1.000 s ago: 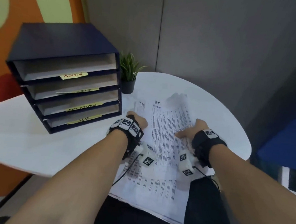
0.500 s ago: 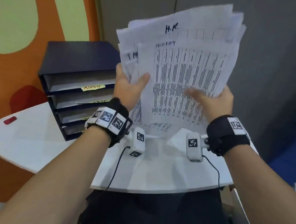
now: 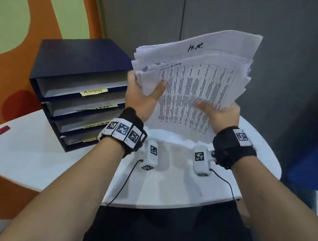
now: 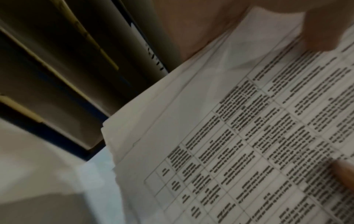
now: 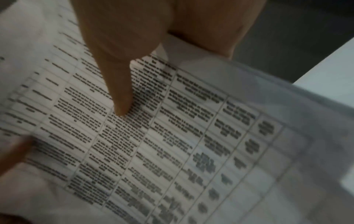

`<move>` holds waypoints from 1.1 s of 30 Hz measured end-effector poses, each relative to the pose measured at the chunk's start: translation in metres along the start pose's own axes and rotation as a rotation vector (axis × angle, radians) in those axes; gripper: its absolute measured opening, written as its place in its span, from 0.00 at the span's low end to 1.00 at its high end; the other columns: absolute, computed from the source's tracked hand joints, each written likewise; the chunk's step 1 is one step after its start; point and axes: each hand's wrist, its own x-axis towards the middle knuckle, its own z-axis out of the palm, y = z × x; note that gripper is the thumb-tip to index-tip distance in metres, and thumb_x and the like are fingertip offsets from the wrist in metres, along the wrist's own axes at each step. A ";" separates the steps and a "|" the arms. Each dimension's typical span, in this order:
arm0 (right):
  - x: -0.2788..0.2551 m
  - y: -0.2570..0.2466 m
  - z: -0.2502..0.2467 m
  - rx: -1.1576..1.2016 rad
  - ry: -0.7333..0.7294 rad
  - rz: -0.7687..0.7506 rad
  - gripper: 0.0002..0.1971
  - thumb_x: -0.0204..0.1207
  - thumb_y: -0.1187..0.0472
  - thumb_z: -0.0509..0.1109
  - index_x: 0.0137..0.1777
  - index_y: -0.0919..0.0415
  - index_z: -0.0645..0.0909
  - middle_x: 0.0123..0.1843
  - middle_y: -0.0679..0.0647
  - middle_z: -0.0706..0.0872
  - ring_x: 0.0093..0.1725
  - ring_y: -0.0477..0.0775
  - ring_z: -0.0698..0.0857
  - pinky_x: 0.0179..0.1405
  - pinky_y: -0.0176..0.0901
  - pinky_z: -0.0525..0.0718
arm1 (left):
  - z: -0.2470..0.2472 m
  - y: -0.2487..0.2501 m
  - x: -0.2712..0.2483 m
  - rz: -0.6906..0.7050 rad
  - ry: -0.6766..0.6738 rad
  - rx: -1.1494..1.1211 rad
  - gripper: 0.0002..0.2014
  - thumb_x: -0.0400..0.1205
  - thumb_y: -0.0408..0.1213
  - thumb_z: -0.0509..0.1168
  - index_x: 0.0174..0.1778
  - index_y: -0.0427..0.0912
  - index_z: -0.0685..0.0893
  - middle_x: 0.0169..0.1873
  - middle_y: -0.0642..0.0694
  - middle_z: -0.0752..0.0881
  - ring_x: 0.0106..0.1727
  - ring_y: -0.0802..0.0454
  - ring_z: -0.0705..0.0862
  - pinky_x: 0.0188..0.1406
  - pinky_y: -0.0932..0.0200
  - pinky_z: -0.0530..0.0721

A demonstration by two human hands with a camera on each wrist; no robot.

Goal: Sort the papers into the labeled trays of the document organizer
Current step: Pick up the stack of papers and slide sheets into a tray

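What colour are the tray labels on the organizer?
Yellow labels, clearest in the head view.

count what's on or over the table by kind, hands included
hands: 2, left and right
paper stack: 1
organizer: 1
yellow tray labels: 4, first at
red thing on table: 1
total: 9

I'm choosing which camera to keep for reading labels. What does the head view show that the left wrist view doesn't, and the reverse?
Only the head view shows the handwritten "H.R." on a rear sheet, the readable ADMIN label, the red object on the table, and the right hand whole. Only the left wrist view shows the sheets' staggered lower corner up close. Both show the stack of papers with its printed table, the left hand gripping it, and the document organizer.
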 end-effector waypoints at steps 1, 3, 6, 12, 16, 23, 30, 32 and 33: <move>0.000 0.002 -0.005 -0.006 -0.014 -0.005 0.23 0.63 0.66 0.84 0.58 0.63 0.84 0.51 0.49 0.91 0.46 0.42 0.91 0.41 0.31 0.87 | 0.002 -0.001 -0.001 -0.015 -0.007 -0.008 0.31 0.71 0.43 0.80 0.64 0.48 0.69 0.58 0.48 0.84 0.55 0.57 0.86 0.51 0.57 0.89; -0.005 0.017 -0.011 -0.060 -0.049 0.066 0.26 0.61 0.65 0.85 0.60 0.62 0.84 0.52 0.49 0.91 0.47 0.43 0.91 0.42 0.36 0.89 | 0.006 -0.011 -0.008 -0.071 -0.053 0.008 0.36 0.67 0.48 0.81 0.66 0.48 0.69 0.60 0.48 0.83 0.58 0.52 0.85 0.52 0.50 0.89; -0.018 0.046 -0.012 -0.092 -0.037 0.207 0.25 0.63 0.68 0.84 0.61 0.63 0.84 0.49 0.48 0.90 0.43 0.41 0.90 0.41 0.37 0.90 | 0.018 -0.034 -0.033 -0.205 -0.171 0.254 0.31 0.70 0.51 0.79 0.63 0.54 0.68 0.59 0.58 0.77 0.58 0.58 0.78 0.60 0.56 0.79; 0.007 0.042 0.003 -0.219 0.043 0.246 0.20 0.66 0.66 0.81 0.58 0.59 0.83 0.50 0.51 0.90 0.48 0.54 0.89 0.54 0.54 0.88 | 0.046 -0.031 -0.016 -0.147 -0.094 0.426 0.09 0.84 0.27 0.60 0.57 0.43 0.72 0.44 0.50 0.82 0.42 0.50 0.84 0.39 0.56 0.86; 0.028 0.016 -0.014 -0.370 -0.095 0.300 0.22 0.65 0.68 0.82 0.59 0.62 0.81 0.51 0.53 0.89 0.48 0.53 0.88 0.48 0.45 0.86 | 0.040 -0.004 0.005 -0.154 -0.108 0.542 0.19 0.85 0.34 0.63 0.70 0.41 0.65 0.48 0.51 0.80 0.47 0.50 0.84 0.48 0.55 0.84; 0.015 0.045 -0.024 -0.882 -0.321 0.597 0.48 0.53 0.56 0.88 0.72 0.69 0.71 0.61 0.64 0.84 0.57 0.70 0.85 0.57 0.65 0.84 | 0.029 -0.051 -0.024 -0.575 -0.287 0.817 0.39 0.80 0.40 0.69 0.81 0.34 0.56 0.72 0.32 0.75 0.71 0.37 0.77 0.71 0.45 0.75; -0.005 0.103 -0.026 -1.017 -0.393 0.686 0.30 0.54 0.50 0.87 0.52 0.64 0.81 0.49 0.58 0.89 0.46 0.61 0.88 0.52 0.53 0.87 | 0.011 -0.107 -0.050 -0.779 -0.374 0.888 0.43 0.79 0.49 0.71 0.83 0.37 0.54 0.77 0.36 0.71 0.72 0.36 0.77 0.65 0.48 0.80; -0.005 0.108 -0.030 -1.074 -0.374 0.681 0.35 0.54 0.45 0.87 0.56 0.63 0.78 0.56 0.58 0.86 0.50 0.60 0.85 0.52 0.48 0.84 | 0.007 -0.110 -0.043 -0.691 -0.380 1.000 0.42 0.75 0.51 0.74 0.80 0.36 0.63 0.73 0.37 0.76 0.69 0.39 0.79 0.63 0.50 0.82; -0.005 0.110 -0.031 -1.119 -0.360 0.679 0.42 0.53 0.42 0.86 0.63 0.62 0.75 0.62 0.59 0.82 0.55 0.61 0.84 0.55 0.49 0.83 | 0.005 -0.111 -0.041 -0.644 -0.378 1.055 0.42 0.73 0.53 0.75 0.78 0.37 0.65 0.71 0.38 0.76 0.68 0.39 0.79 0.63 0.49 0.83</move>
